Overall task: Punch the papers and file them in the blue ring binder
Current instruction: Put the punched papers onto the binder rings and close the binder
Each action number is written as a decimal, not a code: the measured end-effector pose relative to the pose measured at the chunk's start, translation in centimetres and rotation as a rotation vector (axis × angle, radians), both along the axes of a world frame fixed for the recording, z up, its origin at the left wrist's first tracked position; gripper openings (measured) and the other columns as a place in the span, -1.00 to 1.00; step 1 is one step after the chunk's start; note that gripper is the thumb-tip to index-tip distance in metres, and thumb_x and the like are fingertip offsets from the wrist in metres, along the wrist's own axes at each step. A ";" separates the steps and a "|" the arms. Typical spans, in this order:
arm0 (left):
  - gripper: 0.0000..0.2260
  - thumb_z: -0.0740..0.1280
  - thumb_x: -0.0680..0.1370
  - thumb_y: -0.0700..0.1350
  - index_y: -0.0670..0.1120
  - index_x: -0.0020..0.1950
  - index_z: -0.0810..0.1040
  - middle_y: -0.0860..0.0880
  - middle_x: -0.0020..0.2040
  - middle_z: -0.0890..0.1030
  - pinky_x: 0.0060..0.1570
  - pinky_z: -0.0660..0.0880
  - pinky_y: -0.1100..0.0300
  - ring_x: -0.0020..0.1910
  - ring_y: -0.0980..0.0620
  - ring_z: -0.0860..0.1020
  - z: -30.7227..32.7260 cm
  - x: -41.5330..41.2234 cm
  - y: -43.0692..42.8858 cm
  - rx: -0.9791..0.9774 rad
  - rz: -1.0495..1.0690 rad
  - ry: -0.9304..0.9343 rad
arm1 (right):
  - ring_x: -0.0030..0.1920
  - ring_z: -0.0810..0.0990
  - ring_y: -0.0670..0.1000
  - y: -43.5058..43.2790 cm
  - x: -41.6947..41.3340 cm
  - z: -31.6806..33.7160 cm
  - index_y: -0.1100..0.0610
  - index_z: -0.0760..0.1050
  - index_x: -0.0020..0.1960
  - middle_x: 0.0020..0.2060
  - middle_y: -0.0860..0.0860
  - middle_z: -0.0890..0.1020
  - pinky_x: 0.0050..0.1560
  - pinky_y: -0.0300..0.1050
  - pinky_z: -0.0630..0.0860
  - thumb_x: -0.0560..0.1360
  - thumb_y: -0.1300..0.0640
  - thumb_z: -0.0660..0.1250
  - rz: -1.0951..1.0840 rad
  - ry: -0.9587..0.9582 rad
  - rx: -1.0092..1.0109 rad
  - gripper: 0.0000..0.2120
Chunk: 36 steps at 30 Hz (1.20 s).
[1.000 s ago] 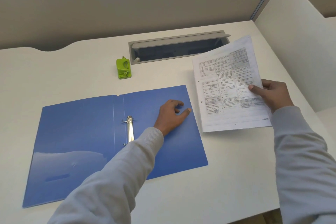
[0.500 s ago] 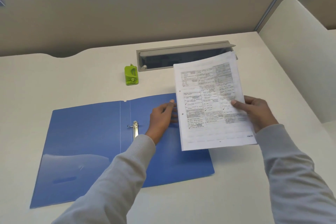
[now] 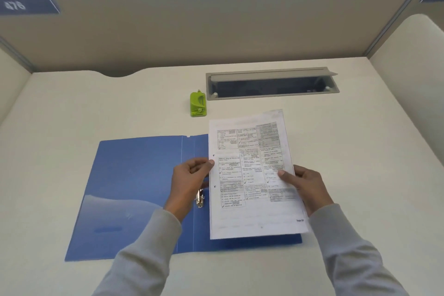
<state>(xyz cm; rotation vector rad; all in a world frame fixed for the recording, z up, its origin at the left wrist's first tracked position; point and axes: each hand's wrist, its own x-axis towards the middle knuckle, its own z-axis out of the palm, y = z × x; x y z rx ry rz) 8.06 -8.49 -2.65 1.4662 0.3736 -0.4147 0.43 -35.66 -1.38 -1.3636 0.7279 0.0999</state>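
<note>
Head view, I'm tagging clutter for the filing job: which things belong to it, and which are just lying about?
Belongs to the job: papers, held by left hand and right hand; blue ring binder, open; its metal rings; green hole punch.
Just lying about: grey cable hatch in the desk; number plate on the partition.

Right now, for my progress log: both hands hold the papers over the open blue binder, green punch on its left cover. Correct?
Not quite: the head view shows the green punch on the desk beyond the blue binder, not on its cover.
</note>
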 end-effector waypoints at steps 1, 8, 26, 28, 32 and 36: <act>-0.82 0.50 0.53 -0.13 -0.17 0.09 0.68 -0.15 -0.07 0.76 -0.07 0.68 -0.01 -0.09 -0.13 0.74 -0.3 -0.2 0.5 0.023 0.002 -0.006 | -0.01 0.76 0.26 0.4 0.0 -0.2 0.28 0.69 0.11 -0.04 0.20 0.77 0.10 0.17 0.67 0.50 0.30 0.48 0.004 0.003 0.001 -0.81; -0.94 0.51 0.51 -0.19 -0.14 -0.04 0.72 -0.11 -0.21 0.75 -0.09 0.70 -0.02 -0.22 -0.08 0.73 -2.0 -1.1 4.0 0.186 0.135 -0.074 | -0.03 0.77 0.25 1.3 -0.2 -1.2 0.26 0.70 0.10 -0.04 0.19 0.78 0.12 0.20 0.66 0.51 0.29 0.48 0.003 0.023 -0.027 -0.83; -0.92 0.50 0.53 -0.11 -0.06 0.00 0.71 -0.05 -0.17 0.74 -0.16 0.69 0.15 -0.16 -0.01 0.73 -3.6 -2.0 5.3 0.335 0.082 -0.143 | 0.03 0.75 0.27 0.5 0.3 -2.8 0.28 0.68 0.14 -0.03 0.18 0.78 0.17 0.20 0.65 0.50 0.29 0.49 -0.005 0.094 -0.079 -0.78; -0.95 0.50 0.53 -0.10 -0.03 -0.03 0.71 -0.04 -0.18 0.74 -0.15 0.69 0.13 -0.16 0.00 0.73 -3.4 -1.8 5.0 0.346 0.065 -0.162 | 0.03 0.75 0.26 0.5 0.3 -2.3 0.28 0.68 0.15 -0.02 0.18 0.77 0.15 0.16 0.65 0.51 0.28 0.48 -0.005 0.077 -0.067 -0.78; -0.92 0.50 0.53 -0.07 -0.03 0.00 0.72 -0.03 -0.18 0.74 -0.12 0.71 0.07 -0.15 -0.01 0.73 -3.1 -1.2 4.5 0.316 0.034 -0.170 | 0.03 0.75 0.26 0.9 0.7 -1.6 0.27 0.69 0.15 -0.01 0.18 0.77 0.17 0.19 0.64 0.50 0.28 0.49 0.005 0.047 -0.042 -0.78; -0.90 0.45 0.58 -0.05 -0.05 -0.02 0.72 -0.04 -0.17 0.76 -0.07 0.71 -0.01 -0.15 -0.07 0.73 -2.5 -0.5 3.8 0.246 0.025 -0.143 | 0.05 0.75 0.27 2.0 1.2 -1.2 0.28 0.68 0.16 0.01 0.19 0.77 0.18 0.21 0.64 0.50 0.28 0.49 0.030 0.026 -0.018 -0.76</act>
